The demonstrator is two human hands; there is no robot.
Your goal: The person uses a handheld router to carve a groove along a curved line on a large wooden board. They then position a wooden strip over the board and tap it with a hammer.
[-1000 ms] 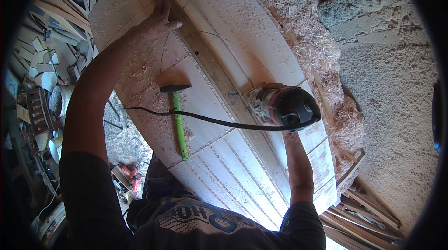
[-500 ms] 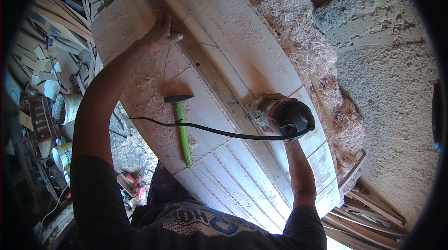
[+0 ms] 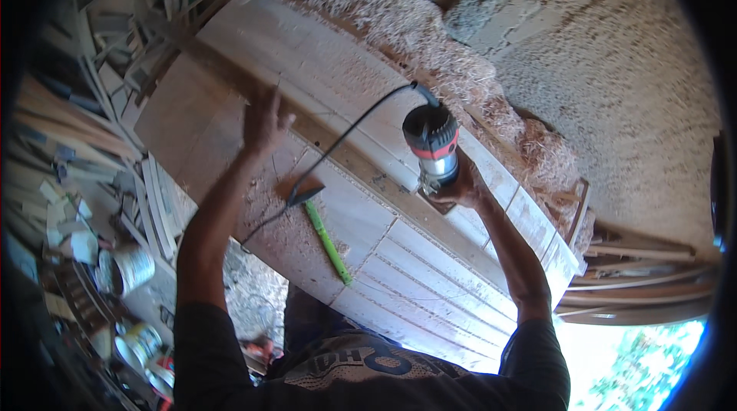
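My right hand [image 3: 463, 184] is wrapped round the lower body of a trim router [image 3: 432, 142] with a black and red top and a silver body. The router tilts over the long wooden strip that lies across a large grooved wooden panel [image 3: 418, 257]; whether its square base touches anything, I cannot tell. With fingers spread, my left hand [image 3: 265, 121] is at the near side of the long wooden strip [image 3: 311, 131], farther up the panel. Between my arms lies a hammer [image 3: 325, 240] with a green handle. The router's black cord [image 3: 338, 146] loops across the panel past the hammer's head.
Wood shavings [image 3: 461, 66] heap along the panel's far edge. Timber offcuts [image 3: 69, 127] and buckets [image 3: 127, 269] crowd the left. Curved planks [image 3: 637, 284] are stacked at the right, beside a bright opening. Sawdust coats the panel and ground.
The router has tilted, and its cord has swung to the far side. My left hand's fingers have spread out. The view has turned, shifting the panel and hammer in the picture.
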